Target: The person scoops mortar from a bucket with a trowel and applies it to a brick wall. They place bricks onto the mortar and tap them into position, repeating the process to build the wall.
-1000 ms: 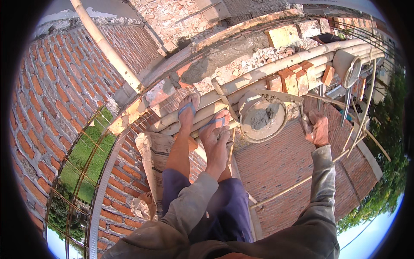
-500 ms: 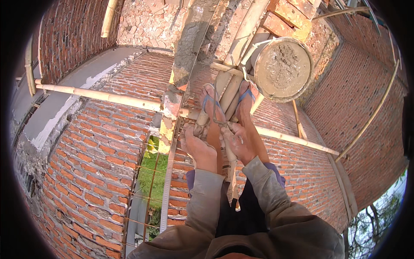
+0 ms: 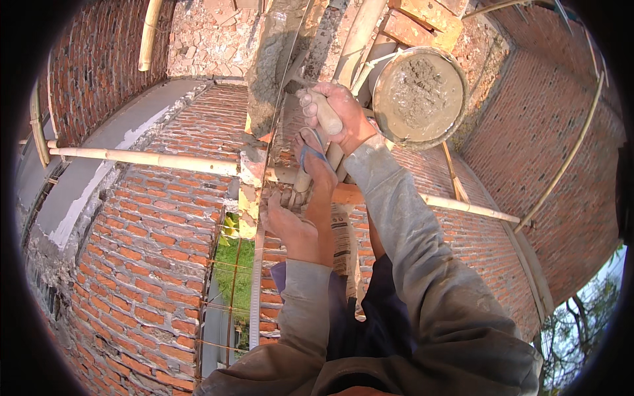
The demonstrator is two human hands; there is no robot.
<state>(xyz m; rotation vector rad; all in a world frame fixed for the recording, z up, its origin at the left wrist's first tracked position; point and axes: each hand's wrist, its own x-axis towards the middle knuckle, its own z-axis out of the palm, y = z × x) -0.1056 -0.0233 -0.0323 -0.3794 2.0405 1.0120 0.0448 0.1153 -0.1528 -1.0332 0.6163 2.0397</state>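
My right hand (image 3: 343, 112) is wrapped round the thick wooden handle (image 3: 328, 117) of a trowel. Its blade is largely hidden or blurred beside the wet grey mortar (image 3: 272, 86) on top of a narrow wall. Lower down, my left hand (image 3: 290, 228) has its fingers curled in beside the wall's edge. Whatever lies in that hand, if anything, is hidden. To the right of my right hand stands a round bucket (image 3: 422, 144) holding grey mortar (image 3: 419, 99). A thin straight line (image 3: 288, 63) runs along the wall's edge.
My sandalled foot (image 3: 314, 155) stands on bamboo poles high above brickwork. A horizontal bamboo pole (image 3: 145, 157) crosses at left and continues right (image 3: 469, 208). Loose bricks (image 3: 413, 26) lie behind the bucket. A window-like gap (image 3: 234, 270) below shows grass and rods.
My right hand has moved forward from near my left hand to the mortar on the wall, carrying the trowel. My left hand has shifted slightly left and down. The view has shifted a little.
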